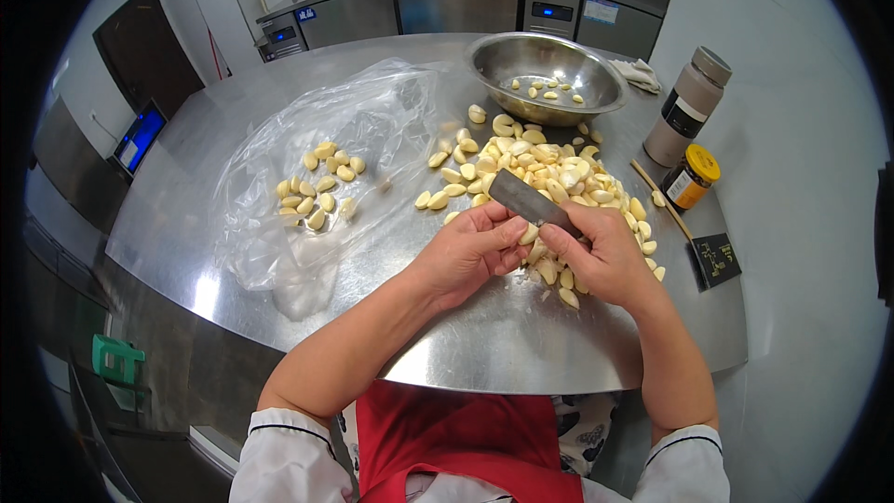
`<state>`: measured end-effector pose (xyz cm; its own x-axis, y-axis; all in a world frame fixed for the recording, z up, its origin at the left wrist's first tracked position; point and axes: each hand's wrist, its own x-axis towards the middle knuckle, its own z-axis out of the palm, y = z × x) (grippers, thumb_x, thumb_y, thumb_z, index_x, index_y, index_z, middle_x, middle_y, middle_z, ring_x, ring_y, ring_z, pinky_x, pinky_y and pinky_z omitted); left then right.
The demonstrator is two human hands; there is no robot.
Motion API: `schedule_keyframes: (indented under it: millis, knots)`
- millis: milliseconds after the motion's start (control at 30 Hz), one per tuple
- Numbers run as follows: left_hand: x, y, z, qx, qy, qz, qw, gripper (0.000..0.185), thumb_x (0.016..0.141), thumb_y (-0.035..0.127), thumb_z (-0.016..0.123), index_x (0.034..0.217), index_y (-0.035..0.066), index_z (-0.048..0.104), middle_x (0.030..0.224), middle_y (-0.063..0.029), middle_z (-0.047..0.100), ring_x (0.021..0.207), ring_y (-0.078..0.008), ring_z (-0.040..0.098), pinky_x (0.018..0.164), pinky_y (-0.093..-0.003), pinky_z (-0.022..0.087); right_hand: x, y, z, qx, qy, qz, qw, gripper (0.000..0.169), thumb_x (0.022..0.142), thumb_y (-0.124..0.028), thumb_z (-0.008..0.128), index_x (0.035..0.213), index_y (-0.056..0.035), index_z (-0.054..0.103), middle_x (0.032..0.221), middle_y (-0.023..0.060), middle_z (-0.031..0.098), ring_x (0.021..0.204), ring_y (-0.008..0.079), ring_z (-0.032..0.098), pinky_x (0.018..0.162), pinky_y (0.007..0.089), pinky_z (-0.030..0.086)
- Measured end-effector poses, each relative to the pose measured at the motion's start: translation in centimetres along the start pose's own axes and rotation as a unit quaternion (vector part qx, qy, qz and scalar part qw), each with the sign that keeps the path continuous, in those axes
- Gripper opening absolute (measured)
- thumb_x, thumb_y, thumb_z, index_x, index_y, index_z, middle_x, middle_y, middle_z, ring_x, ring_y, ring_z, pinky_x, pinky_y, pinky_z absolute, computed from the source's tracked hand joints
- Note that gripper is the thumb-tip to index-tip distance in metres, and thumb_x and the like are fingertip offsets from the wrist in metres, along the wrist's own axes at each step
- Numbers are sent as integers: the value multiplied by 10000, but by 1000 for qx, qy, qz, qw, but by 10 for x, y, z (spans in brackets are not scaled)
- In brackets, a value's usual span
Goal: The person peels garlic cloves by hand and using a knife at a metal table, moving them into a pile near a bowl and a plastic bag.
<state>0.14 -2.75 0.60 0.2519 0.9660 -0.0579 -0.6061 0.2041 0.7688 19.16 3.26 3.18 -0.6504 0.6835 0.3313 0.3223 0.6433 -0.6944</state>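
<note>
Between the thumb and fingers of my left hand (469,251) is a pale garlic clove (529,233). My right hand (602,249) grips a small knife with a broad, dark, rectangular blade (529,202); its handle is hidden in the fist. The right thumb is close against the clove, and the blade points away to the upper left. Just beyond and below both hands spreads a heap of garlic cloves (538,161), with scraps of papery skin at its near side. A smaller group of cloves (326,183) lies on a clear plastic bag (279,133) to the left.
A steel bowl (482,77) holding several cloves stands behind the heap. Along the right are a bottle (688,108), a yellow-lidded jar (691,177), a wooden stick (662,200) and a black box (716,262). The steel table's (517,356) near edge is at my apron.
</note>
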Motion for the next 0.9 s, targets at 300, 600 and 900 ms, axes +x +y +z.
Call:
schedule_keyframes:
  millis: [300,600,900]
  knots:
    - [1,0,-2,-19,-19,-2,1000,190,946,195,569,1056,40,575,885,-52,613,705,-98,537,642,-215,435,-1,-1,0,41,23,-15,999,215,868,-204,637,792,-4,615,540,81,483,470,165,445,469,312,347]
    - [4,1,-7,-17,-51,7,999,249,982,197,509,1177,46,541,966,-95,628,741,-99,568,707,-236,476,1,5,-5,31,48,-5,998,254,873,-212,636,749,6,591,514,75,469,453,142,421,451,309,325]
    - [6,1,-9,-20,-58,-8,998,266,938,153,582,1167,29,526,1021,-100,625,748,-106,566,693,-230,478,2,6,-4,19,52,5,998,262,877,-221,639,744,2,599,508,80,477,446,147,418,449,310,326]
